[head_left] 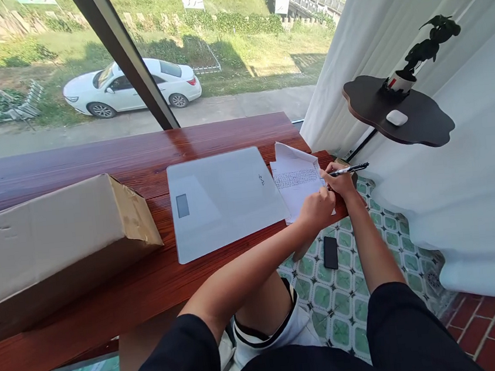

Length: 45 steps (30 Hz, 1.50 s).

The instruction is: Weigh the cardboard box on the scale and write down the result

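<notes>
Sheets of paper (295, 198) with rows of handwriting lie at the right end of the wooden table, the top one folded back along its far edge. My right hand (342, 182) is closed around a black and clear pen (356, 168) at the paper's right edge, the pen's rear end pointing right. Just in front of it my left hand (318, 207) rests over the lower right part of the paper, fingers curled in. Whatever those fingers hold is hidden. Beside the paper, on its left, lies a flat grey-white panel (227, 205) with a small dark rectangle, like a scale.
A long cardboard box (49, 236) takes up the left of the reddish wooden table (147, 284). A phone (330, 253) lies on the green tiled floor. Right of the table stands a dark side table (427, 128) with a potted plant (402, 79) and a white case (396, 117), before white curtains.
</notes>
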Tool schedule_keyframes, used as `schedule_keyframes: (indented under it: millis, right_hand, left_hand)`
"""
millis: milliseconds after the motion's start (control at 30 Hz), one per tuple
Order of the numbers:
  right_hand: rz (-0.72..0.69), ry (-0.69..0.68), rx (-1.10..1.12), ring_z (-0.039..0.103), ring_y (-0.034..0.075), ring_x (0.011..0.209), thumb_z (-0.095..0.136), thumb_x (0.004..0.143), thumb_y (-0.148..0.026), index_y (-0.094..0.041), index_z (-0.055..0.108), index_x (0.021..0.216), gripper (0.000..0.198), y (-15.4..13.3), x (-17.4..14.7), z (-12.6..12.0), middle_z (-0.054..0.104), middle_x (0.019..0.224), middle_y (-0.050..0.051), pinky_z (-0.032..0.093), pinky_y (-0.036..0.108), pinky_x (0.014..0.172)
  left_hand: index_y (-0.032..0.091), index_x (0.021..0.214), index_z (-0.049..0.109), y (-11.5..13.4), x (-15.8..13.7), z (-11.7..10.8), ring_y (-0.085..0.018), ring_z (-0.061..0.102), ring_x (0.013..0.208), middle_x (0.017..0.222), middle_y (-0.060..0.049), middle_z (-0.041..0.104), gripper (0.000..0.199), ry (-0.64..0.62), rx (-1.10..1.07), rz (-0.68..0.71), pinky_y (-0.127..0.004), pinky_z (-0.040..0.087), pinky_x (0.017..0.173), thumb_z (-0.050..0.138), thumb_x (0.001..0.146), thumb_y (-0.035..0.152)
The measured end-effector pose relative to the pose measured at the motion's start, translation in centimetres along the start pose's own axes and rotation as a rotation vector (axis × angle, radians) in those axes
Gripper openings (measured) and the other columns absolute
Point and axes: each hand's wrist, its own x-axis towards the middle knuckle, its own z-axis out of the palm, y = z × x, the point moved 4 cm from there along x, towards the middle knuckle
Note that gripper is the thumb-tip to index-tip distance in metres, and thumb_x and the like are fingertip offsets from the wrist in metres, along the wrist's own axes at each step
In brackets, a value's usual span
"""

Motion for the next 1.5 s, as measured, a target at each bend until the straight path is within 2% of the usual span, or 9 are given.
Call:
schedule_keyframes:
  millis: [100,167,433,567,767,967,1200,1400,1500]
  right_hand:
    - [-0.052,-0.018,-0.051,0.049,0.012,0.049,0.060,0.090,-0.040,-0.020,0.045,0.062,0.037,-0.2,-0.1,0.1,0.048,0.052,-0.003,0.044,0.030,0.057]
    - [-0.036,-0.036,-0.054,0.049,0.012,0.049,0.055,0.093,-0.039,-0.020,0.047,0.064,0.035,-0.2,-0.1,0.3,0.049,0.052,-0.003,0.044,0.030,0.060]
    - [-0.032,-0.082,-0.046,0.050,0.013,0.051,0.053,0.096,-0.040,-0.021,0.046,0.070,0.033,-0.1,-0.2,0.4,0.050,0.054,-0.003,0.044,0.032,0.061]
    - [-0.026,-0.093,-0.019,0.049,0.013,0.050,0.055,0.096,-0.042,-0.021,0.045,0.070,0.034,0.1,-0.1,0.4,0.050,0.054,-0.002,0.043,0.031,0.057]
    - [-0.028,-0.110,-0.048,0.049,0.014,0.053,0.054,0.097,-0.046,-0.021,0.046,0.071,0.037,0.5,0.0,0.4,0.051,0.055,-0.002,0.043,0.030,0.058]
    - [-0.020,-0.112,-0.061,0.049,0.013,0.052,0.055,0.096,-0.044,-0.020,0.045,0.069,0.038,0.1,-0.1,0.3,0.051,0.055,-0.001,0.043,0.030,0.057]
    - [0.003,-0.084,0.000,0.047,0.013,0.046,0.054,0.096,-0.045,-0.021,0.046,0.070,0.036,0.3,-0.1,0.2,0.049,0.051,-0.003,0.042,0.030,0.053]
    - [-0.029,-0.075,-0.119,0.049,0.014,0.050,0.053,0.096,-0.046,-0.021,0.047,0.068,0.038,0.0,0.1,0.2,0.051,0.053,-0.002,0.045,0.031,0.058]
    - [-0.039,-0.071,-0.134,0.049,0.014,0.050,0.053,0.097,-0.048,-0.021,0.046,0.068,0.040,-0.4,0.1,0.2,0.050,0.053,-0.002,0.045,0.032,0.058]
  left_hand:
    - [0.012,0.116,0.056,-0.4,0.0,0.3,-0.019,0.065,0.083,0.113,-0.017,0.062,0.029,0.016,-0.003,-0.004,-0.029,0.046,0.065,0.036,0.095,0.018]
    - [0.012,0.120,0.054,-0.6,-0.1,0.5,-0.020,0.066,0.085,0.123,-0.019,0.060,0.033,0.026,-0.006,-0.009,-0.031,0.046,0.063,0.032,0.095,0.018]
    - [0.014,0.120,0.051,-0.6,-0.1,1.1,-0.023,0.066,0.087,0.137,-0.021,0.056,0.032,0.040,-0.040,-0.029,-0.033,0.046,0.062,0.034,0.094,0.020]
    - [0.014,0.120,0.050,-0.6,0.0,1.3,-0.024,0.066,0.090,0.137,-0.022,0.056,0.032,0.057,-0.061,-0.024,-0.034,0.046,0.064,0.034,0.093,0.020]
    - [0.014,0.119,0.050,-0.6,0.0,1.4,-0.023,0.065,0.085,0.133,-0.022,0.057,0.032,0.080,-0.063,-0.035,-0.033,0.042,0.059,0.032,0.093,0.021]
    - [0.016,0.115,0.051,-0.5,0.1,1.6,-0.023,0.065,0.083,0.126,-0.018,0.061,0.029,0.103,-0.061,-0.039,-0.033,0.039,0.058,0.033,0.092,0.020]
    - [0.016,0.118,0.050,-0.5,0.2,1.7,-0.023,0.066,0.086,0.136,-0.020,0.057,0.030,0.107,-0.046,-0.046,-0.033,0.039,0.057,0.034,0.092,0.021]
    - [0.016,0.116,0.051,-0.4,0.3,1.6,-0.023,0.065,0.088,0.128,-0.019,0.059,0.030,0.083,-0.084,-0.048,-0.033,0.041,0.059,0.032,0.093,0.022]
    - [0.015,0.122,0.050,-0.4,0.2,1.5,-0.023,0.065,0.088,0.131,-0.021,0.057,0.035,0.068,-0.094,-0.048,-0.033,0.041,0.060,0.031,0.093,0.021]
